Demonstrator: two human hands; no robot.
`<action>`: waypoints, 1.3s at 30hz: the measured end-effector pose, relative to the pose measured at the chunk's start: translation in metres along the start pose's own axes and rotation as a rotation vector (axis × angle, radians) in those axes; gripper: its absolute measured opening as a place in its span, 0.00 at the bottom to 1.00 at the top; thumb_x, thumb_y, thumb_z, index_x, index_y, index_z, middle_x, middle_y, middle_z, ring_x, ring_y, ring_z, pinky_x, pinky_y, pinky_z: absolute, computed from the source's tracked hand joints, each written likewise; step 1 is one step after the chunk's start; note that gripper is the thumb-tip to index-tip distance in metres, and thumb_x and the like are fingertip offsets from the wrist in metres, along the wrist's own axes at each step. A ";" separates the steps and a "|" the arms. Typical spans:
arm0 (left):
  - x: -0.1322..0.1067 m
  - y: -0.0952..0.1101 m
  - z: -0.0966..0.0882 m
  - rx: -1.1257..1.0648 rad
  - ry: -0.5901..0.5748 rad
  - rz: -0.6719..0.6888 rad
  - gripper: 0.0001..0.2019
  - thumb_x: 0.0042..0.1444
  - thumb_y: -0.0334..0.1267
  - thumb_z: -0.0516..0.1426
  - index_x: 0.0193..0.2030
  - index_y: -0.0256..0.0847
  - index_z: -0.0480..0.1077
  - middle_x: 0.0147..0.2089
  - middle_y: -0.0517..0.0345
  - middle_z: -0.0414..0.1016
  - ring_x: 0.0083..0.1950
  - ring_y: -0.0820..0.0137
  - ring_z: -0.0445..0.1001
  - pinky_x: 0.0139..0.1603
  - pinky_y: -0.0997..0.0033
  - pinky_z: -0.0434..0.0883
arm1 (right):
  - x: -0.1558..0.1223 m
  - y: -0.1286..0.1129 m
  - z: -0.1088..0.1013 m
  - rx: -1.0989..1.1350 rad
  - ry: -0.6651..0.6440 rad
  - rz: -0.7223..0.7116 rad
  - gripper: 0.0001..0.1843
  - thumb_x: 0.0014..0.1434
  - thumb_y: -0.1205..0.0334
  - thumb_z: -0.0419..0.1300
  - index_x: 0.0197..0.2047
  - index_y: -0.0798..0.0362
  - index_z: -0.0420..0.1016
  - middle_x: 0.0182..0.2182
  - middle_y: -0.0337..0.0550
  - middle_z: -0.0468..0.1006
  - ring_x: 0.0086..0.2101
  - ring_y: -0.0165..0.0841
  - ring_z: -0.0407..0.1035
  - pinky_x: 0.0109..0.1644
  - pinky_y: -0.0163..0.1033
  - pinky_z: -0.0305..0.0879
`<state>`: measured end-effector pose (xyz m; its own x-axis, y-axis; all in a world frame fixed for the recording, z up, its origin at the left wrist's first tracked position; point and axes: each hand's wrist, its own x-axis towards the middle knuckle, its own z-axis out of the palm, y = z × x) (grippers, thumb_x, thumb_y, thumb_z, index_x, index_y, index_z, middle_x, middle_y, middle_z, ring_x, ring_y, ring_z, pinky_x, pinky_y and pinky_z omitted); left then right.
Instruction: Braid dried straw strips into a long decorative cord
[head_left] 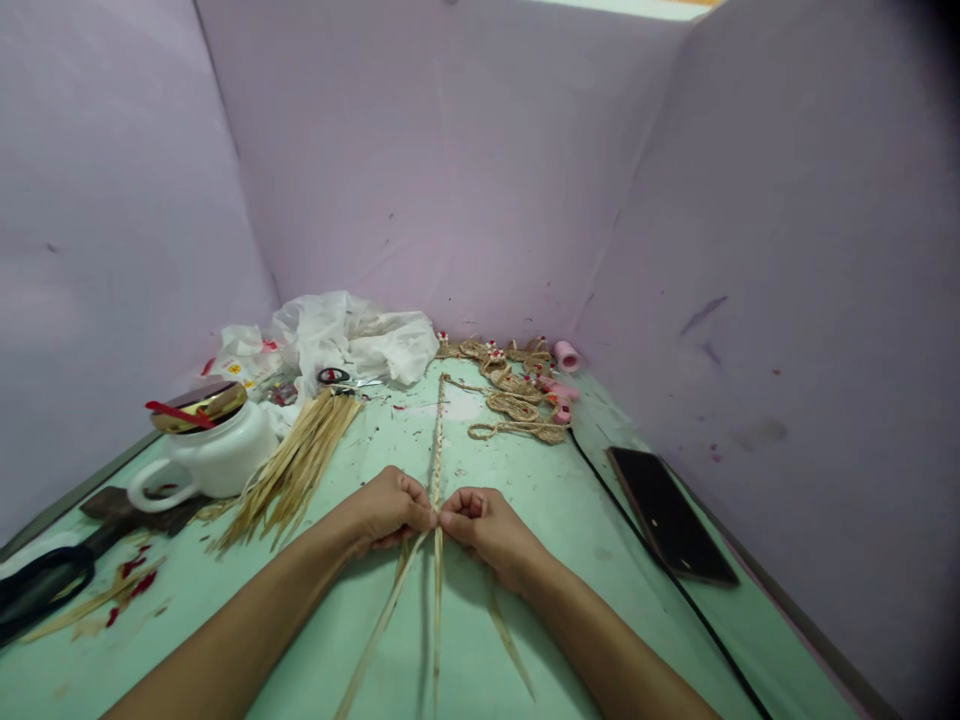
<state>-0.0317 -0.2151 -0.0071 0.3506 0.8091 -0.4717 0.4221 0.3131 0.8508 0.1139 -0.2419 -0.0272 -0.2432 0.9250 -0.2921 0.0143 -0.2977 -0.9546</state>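
Observation:
A thin plaited straw cord (437,440) runs along the green table (555,500) from the back toward me. My left hand (390,507) and my right hand (484,522) meet at its near end, both closed in a pinch on the straw. Three loose flat strands (437,610) trail from the pinch toward the front edge. A bundle of straw strips (300,465) lies just left of my left hand.
A white mug with a gold lid (214,445) stands at the left, large black scissors (45,585) in front of it. Crumpled plastic bags (345,335) and small scissors (341,378) lie at the back. Coiled braids with pink pieces (525,395) sit back right. A dark phone (667,515) and black cable (675,580) lie right.

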 end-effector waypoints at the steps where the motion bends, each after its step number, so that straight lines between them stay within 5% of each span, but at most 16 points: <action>1: 0.000 0.000 0.000 0.009 -0.002 0.001 0.07 0.32 0.37 0.56 0.14 0.37 0.61 0.08 0.67 0.55 0.09 0.82 0.47 0.09 0.79 0.43 | 0.000 0.001 0.000 0.008 -0.003 -0.005 0.07 0.40 0.66 0.59 0.20 0.56 0.62 0.11 0.28 0.57 0.14 0.19 0.45 0.20 0.30 0.39; 5: 0.001 -0.002 0.001 0.127 0.024 0.063 0.05 0.34 0.36 0.54 0.16 0.37 0.61 0.09 0.67 0.53 0.11 0.81 0.48 0.13 0.78 0.46 | 0.001 0.001 -0.001 0.030 -0.009 -0.002 0.08 0.40 0.65 0.60 0.20 0.56 0.62 0.11 0.30 0.61 0.13 0.19 0.46 0.19 0.30 0.39; 12: -0.009 -0.002 0.008 0.605 0.194 0.377 0.08 0.40 0.33 0.48 0.14 0.36 0.58 0.15 0.64 0.52 0.20 0.79 0.51 0.21 0.76 0.47 | 0.002 0.002 0.000 0.031 0.039 0.031 0.09 0.38 0.65 0.60 0.18 0.56 0.61 0.11 0.30 0.61 0.13 0.18 0.45 0.18 0.30 0.38; 15: -0.014 -0.001 0.010 0.677 0.165 0.425 0.08 0.42 0.33 0.47 0.15 0.37 0.57 0.15 0.64 0.53 0.20 0.78 0.52 0.21 0.76 0.47 | 0.004 0.006 0.002 0.022 0.066 0.006 0.09 0.37 0.65 0.61 0.18 0.57 0.62 0.12 0.32 0.62 0.15 0.19 0.47 0.19 0.30 0.40; 19: -0.013 -0.005 0.014 0.648 0.206 0.379 0.09 0.42 0.33 0.48 0.14 0.36 0.59 0.15 0.62 0.55 0.20 0.78 0.55 0.21 0.77 0.49 | 0.005 0.009 0.003 0.024 0.062 -0.037 0.09 0.36 0.65 0.61 0.17 0.57 0.63 0.13 0.33 0.63 0.16 0.19 0.50 0.20 0.30 0.41; 22: -0.009 -0.007 0.015 0.497 0.205 0.210 0.07 0.41 0.34 0.49 0.17 0.36 0.62 0.13 0.62 0.58 0.18 0.76 0.58 0.19 0.77 0.52 | 0.003 0.006 0.002 0.026 0.045 -0.008 0.10 0.36 0.64 0.62 0.18 0.57 0.63 0.12 0.32 0.62 0.15 0.19 0.48 0.20 0.30 0.41; 25: -0.009 -0.005 0.008 0.254 0.010 0.055 0.05 0.40 0.34 0.49 0.20 0.36 0.64 0.12 0.62 0.60 0.13 0.75 0.59 0.16 0.76 0.56 | 0.001 0.002 0.000 0.038 0.031 0.014 0.10 0.35 0.63 0.63 0.18 0.57 0.64 0.12 0.32 0.62 0.15 0.19 0.48 0.19 0.30 0.41; 28: -0.012 -0.001 -0.003 0.076 -0.271 0.085 0.05 0.39 0.34 0.52 0.23 0.33 0.67 0.16 0.58 0.66 0.16 0.75 0.64 0.18 0.75 0.63 | 0.000 -0.001 -0.001 0.057 0.039 0.020 0.11 0.35 0.63 0.63 0.18 0.57 0.64 0.12 0.32 0.62 0.15 0.19 0.49 0.20 0.30 0.42; 30: -0.012 0.000 -0.007 0.015 -0.338 0.089 0.07 0.38 0.34 0.54 0.23 0.32 0.68 0.18 0.56 0.68 0.17 0.74 0.66 0.19 0.75 0.64 | -0.001 -0.001 -0.001 0.070 0.034 0.017 0.10 0.36 0.63 0.63 0.18 0.57 0.63 0.12 0.32 0.62 0.15 0.19 0.49 0.20 0.30 0.42; 39: -0.004 -0.002 0.002 0.055 -0.058 0.031 0.06 0.37 0.36 0.55 0.20 0.34 0.65 0.14 0.60 0.65 0.11 0.78 0.58 0.10 0.80 0.53 | -0.001 -0.002 -0.002 0.073 0.010 0.011 0.11 0.37 0.63 0.64 0.19 0.57 0.64 0.12 0.32 0.63 0.15 0.19 0.50 0.19 0.29 0.43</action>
<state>-0.0328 -0.2200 -0.0071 0.4110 0.7875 -0.4593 0.4553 0.2591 0.8518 0.1159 -0.2421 -0.0250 -0.2334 0.9237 -0.3038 -0.0542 -0.3243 -0.9444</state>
